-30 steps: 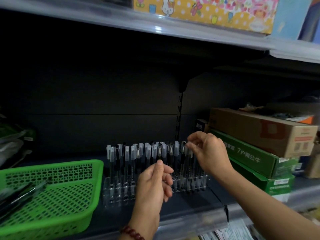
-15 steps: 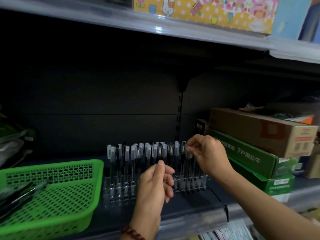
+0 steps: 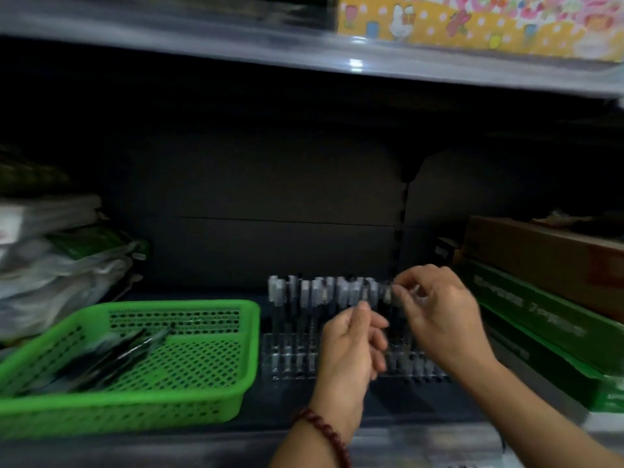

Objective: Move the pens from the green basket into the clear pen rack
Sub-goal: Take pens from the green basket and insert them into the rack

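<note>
The green basket [image 3: 250,336] sits on the dark shelf at the left, with several dark pens [image 3: 118,349] lying in its left half. To its right stands the clear pen rack [image 3: 290,364], filled with upright pens [image 3: 320,293] with pale caps. My right hand [image 3: 439,315] is at the rack's right part and pinches the top of a pen [image 3: 389,295] standing there. My left hand [image 3: 354,346] hovers in front of the rack's middle, thumb up and fingers curled. Blur hides whether it holds anything.
Stacked green boxes [image 3: 540,319] with a brown carton [image 3: 540,255] on top crowd the rack's right side. Plastic bags [image 3: 60,265] pile up behind the basket at the left. An upper shelf [image 3: 304,52] hangs overhead.
The view has swung left and closer, so more of the basket shows. My right hand has dipped slightly at the pen top. My left hand stays in front of the rack.
</note>
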